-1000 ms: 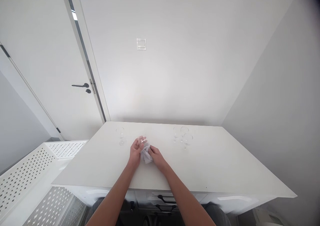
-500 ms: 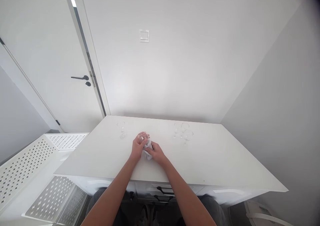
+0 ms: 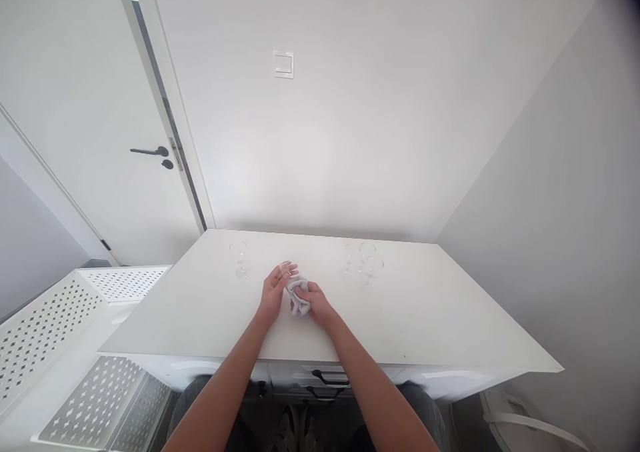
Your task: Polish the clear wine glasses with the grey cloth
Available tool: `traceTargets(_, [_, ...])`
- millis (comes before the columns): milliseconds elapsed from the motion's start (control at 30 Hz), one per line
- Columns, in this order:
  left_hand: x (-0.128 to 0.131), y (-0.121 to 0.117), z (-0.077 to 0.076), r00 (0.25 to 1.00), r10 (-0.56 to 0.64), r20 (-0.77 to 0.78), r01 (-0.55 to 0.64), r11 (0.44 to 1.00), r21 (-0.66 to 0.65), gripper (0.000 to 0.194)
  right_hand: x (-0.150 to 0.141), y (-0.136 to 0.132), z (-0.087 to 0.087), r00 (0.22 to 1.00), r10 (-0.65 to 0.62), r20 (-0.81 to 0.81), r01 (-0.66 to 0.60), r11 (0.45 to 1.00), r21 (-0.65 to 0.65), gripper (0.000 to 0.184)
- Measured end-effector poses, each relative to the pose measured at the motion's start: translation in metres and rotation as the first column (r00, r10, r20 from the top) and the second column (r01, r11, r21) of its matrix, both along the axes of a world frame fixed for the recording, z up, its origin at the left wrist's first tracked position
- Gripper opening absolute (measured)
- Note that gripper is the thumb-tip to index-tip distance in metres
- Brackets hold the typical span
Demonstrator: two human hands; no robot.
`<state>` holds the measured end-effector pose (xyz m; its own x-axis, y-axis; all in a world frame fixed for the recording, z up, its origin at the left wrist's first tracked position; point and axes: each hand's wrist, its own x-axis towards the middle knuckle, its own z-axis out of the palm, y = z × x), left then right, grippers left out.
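Note:
Over the front middle of the white cabinet top (image 3: 210, 319), my left hand (image 3: 273, 291) is curled around a clear stemmed glass (image 3: 289, 270). Much of that glass is hard to make out against the fingers and the white surface. My right hand (image 3: 317, 300) grips a crumpled white cloth (image 3: 300, 297), which bunches against the glass's lower part and hides it. To the left stands another clear stemmed glass (image 3: 242, 265), upright and apart from my hands. On the right, three similar stemmed glasses, among them a front one (image 3: 373, 267), stand close together.
A plain wall with a light switch (image 3: 283, 64) rises behind the cabinet. At left are a door with a dark handle (image 3: 150, 151) and white perforated panels (image 3: 45, 332). Dark drawer handles (image 3: 327, 378) sit below the front edge; a pale bin-like container (image 3: 520, 419) is at lower right.
The cloth has spread more openly between my hands, and my right hand has shifted slightly. The glass in my left hand appears turned. The camera view has shifted a little.

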<state>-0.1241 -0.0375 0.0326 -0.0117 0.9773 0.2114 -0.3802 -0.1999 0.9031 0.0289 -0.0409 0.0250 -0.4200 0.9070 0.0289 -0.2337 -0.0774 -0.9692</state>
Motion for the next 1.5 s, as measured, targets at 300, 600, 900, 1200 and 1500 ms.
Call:
traceTargets(300, [-0.001,-0.002,0.0,0.982,-0.183,0.05,0.183,0.983,-0.005,0.058,0.007,-0.002,0.005,0.98,0.099,-0.172,-0.123,0.983,-0.135,0.038])
traceTargets(600, [-0.002,-0.001,-0.005,0.999,0.026,-0.032,-0.024,0.998,0.063,0.059,-0.005,-0.002,-0.007,0.909,-0.337,0.243,0.251,0.911,0.327,0.031])
traceTargets(900, [-0.004,0.005,-0.015,0.986,-0.145,0.086,0.149,0.988,-0.042,0.055,0.003,-0.002,0.0,0.992,-0.06,0.107,0.05,0.995,0.087,0.041])
traceTargets(1200, [-0.002,0.01,-0.015,0.994,-0.049,0.1,0.047,0.999,0.024,0.06,0.002,0.003,-0.004,0.906,-0.414,-0.094,0.417,0.908,0.024,0.043])
traceTargets(1500, [-0.011,0.013,-0.017,0.973,0.15,0.177,-0.147,0.989,-0.027,0.053,0.003,0.004,-0.004,0.873,-0.416,-0.256,0.394,0.909,-0.134,0.053])
